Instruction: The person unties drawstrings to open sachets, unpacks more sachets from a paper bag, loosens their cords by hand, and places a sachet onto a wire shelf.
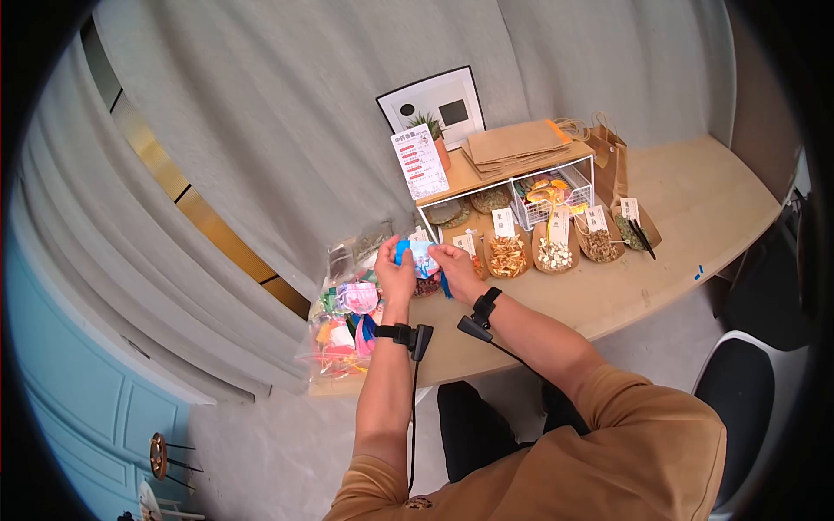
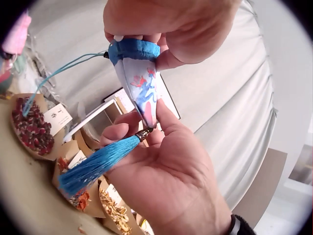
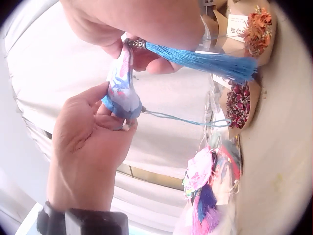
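A small white pouch [image 1: 424,260] with a blue rim and a red and blue pattern is held between both hands. My left hand [image 1: 396,273] pinches its blue rim, seen close at the top of the left wrist view [image 2: 171,24]. At the narrow end, my right hand [image 1: 460,271] grips the pouch [image 3: 122,78] between thumb and fingers, beside a metal bead. A blue tassel [image 2: 100,164] hangs from that bead. From the rim a thin blue cord loop [image 3: 186,119] extends. The inside of the pouch is hidden.
Paper trays of dried flowers and herbs [image 1: 507,255] with labels line the table [image 1: 686,187]. Behind them stand a rack with paper bags [image 1: 521,143], a sign card [image 1: 420,163] and a plant. Clear bags of colourful pouches and tassels [image 1: 357,298] lie at the left.
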`<act>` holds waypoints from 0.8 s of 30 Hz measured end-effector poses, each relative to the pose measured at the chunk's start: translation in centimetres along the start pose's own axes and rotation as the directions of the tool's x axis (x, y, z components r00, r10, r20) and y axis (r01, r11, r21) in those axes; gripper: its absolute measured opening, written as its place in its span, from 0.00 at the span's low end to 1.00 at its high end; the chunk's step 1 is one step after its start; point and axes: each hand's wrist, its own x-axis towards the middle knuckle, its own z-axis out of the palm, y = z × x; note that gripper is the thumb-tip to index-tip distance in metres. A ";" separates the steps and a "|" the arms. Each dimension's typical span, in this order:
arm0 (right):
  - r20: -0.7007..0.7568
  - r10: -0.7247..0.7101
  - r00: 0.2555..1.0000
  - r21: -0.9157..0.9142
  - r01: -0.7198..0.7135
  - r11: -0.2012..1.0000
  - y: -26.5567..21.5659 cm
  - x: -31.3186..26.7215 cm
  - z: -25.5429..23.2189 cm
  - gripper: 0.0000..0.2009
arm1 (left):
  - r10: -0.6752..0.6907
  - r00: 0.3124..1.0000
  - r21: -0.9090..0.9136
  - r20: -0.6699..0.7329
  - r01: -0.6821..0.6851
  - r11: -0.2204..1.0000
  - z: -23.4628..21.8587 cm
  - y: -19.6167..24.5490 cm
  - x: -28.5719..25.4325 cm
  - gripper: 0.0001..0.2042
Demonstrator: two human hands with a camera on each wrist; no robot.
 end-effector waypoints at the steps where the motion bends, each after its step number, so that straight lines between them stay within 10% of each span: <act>1: -0.003 0.002 1.000 0.000 -0.002 1.000 -0.1 -0.1 -0.3 0.08 | 0.069 0.998 0.051 0.008 -0.069 0.996 0.2 0.6 -0.4 0.16; 12: 0.135 0.052 0.989 0.209 -0.080 0.975 -1.8 -2.2 -1.2 0.09 | -0.007 0.997 0.228 0.072 -0.010 0.974 -1.1 1.0 -2.0 0.19; 20: -0.009 0.108 0.994 -0.125 -0.108 0.986 -1.7 1.6 -0.8 0.05 | -0.481 0.877 -0.357 0.007 0.451 0.818 -1.4 -2.3 -0.4 0.18; 24: 0.027 0.068 0.997 -0.327 -0.056 0.943 -2.8 4.1 -0.4 0.02 | -0.495 0.865 -0.431 0.084 0.479 0.764 -1.7 -4.0 0.5 0.18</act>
